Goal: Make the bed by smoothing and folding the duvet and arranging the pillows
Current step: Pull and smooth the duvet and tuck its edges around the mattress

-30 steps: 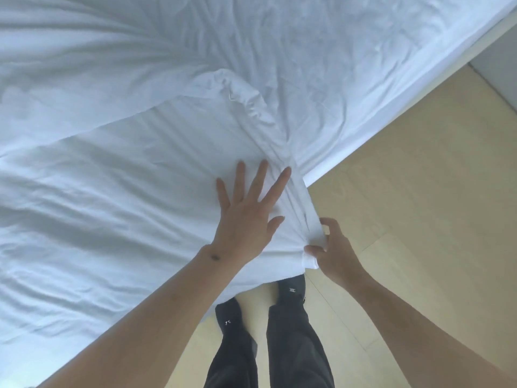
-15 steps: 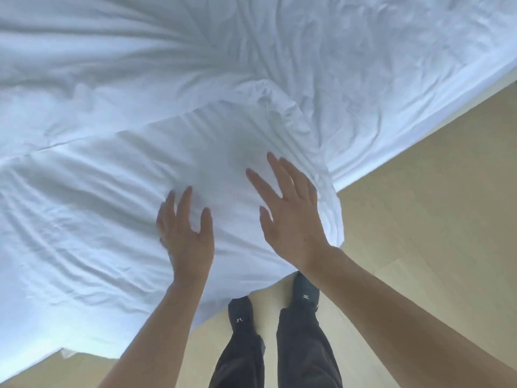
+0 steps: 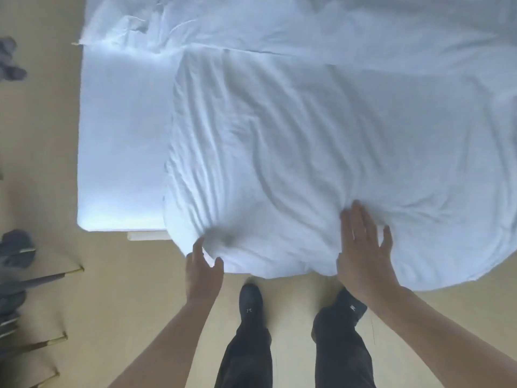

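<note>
A rumpled white duvet [image 3: 321, 152] covers a bed [image 3: 117, 141], its near edge hanging over the bedside. The left hand [image 3: 202, 271] pinches that edge. The right hand [image 3: 361, 253] lies flat on the duvet, fingers spread, grip wide.

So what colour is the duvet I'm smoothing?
Plain white duvet, no pattern, shown in the head view.

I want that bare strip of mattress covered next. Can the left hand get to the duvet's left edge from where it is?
Probably yes. The left hand is already at the duvet, touching its near-left corner, and nothing lies between it and the edge running up beside the bare mattress.
</note>
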`<state>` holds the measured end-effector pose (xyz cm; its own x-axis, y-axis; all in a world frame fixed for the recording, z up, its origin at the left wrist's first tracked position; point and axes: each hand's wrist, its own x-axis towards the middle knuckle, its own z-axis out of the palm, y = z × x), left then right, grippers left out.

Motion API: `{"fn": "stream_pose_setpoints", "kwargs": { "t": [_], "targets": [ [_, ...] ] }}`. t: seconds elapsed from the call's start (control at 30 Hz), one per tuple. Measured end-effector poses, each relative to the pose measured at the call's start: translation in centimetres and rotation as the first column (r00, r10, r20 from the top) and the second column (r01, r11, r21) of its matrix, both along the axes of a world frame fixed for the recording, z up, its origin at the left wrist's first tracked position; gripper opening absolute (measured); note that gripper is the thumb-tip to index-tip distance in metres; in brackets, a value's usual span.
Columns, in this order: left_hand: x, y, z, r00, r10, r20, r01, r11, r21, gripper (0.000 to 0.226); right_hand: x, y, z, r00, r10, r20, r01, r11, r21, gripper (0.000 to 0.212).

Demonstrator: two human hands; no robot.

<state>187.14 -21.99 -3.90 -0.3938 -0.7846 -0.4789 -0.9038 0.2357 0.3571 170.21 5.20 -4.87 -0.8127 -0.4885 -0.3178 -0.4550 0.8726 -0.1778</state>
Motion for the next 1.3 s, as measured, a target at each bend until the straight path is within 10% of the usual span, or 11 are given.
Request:
{"fn": "stream_pose_setpoints", "kwargs": {
  "t": [0.17,0.33,0.73,0.87,1.0,1.13,1.3],
  "targets": [
    [2.4,-7.4,-0.2,0.962,0.156,-0.223,-0.151,0.988,0.038,0.079,5.7,-12.7,1.7,0.972,0.232,0.02,-0.219,0.939,-0.267,0.078],
    [2.4,-12.7,-3.0,0.914,0.071,-0.4,0.069,0.943,0.327,0.122,9.4,-20.5,-0.7,0.971,0.234,0.047,-0.215,0.944,-0.251,0.084],
    [7.2,-16.7,1.4,0.697,-0.138,-0.704,0.436,0.86,0.263,0.066,15.1,-25.6,1.6,0.998,-0.062,-0.03,0.049,0.941,-0.334,0.09],
    [8.9,-18.7,-3.6,0.818,-0.398,-0.415,0.529,0.804,0.271,0.071,17.7,-24.8,-1.1,0.983,0.08,0.168,-0.081,0.997,0.0,0.096],
    [8.4,-18.8,-5.0,0.734,-0.674,-0.082,0.677,0.716,0.171,0.106,17.8,-26.3,-2.2,0.914,-0.044,0.403,-0.022,0.987,0.158,0.094],
    [12.1,-14.8,-2.4,0.556,-0.804,0.21,0.689,0.588,0.424,0.089,19.2,-26.7,1.0,0.378,-0.449,0.81,-0.018,0.871,0.491,0.06],
    [16.4,-11.4,5.7,0.544,-0.789,0.286,0.699,0.615,0.366,0.079,23.0,-26.2,9.7,0.736,-0.279,0.616,0.108,0.948,0.3,0.069]
  ]
}}
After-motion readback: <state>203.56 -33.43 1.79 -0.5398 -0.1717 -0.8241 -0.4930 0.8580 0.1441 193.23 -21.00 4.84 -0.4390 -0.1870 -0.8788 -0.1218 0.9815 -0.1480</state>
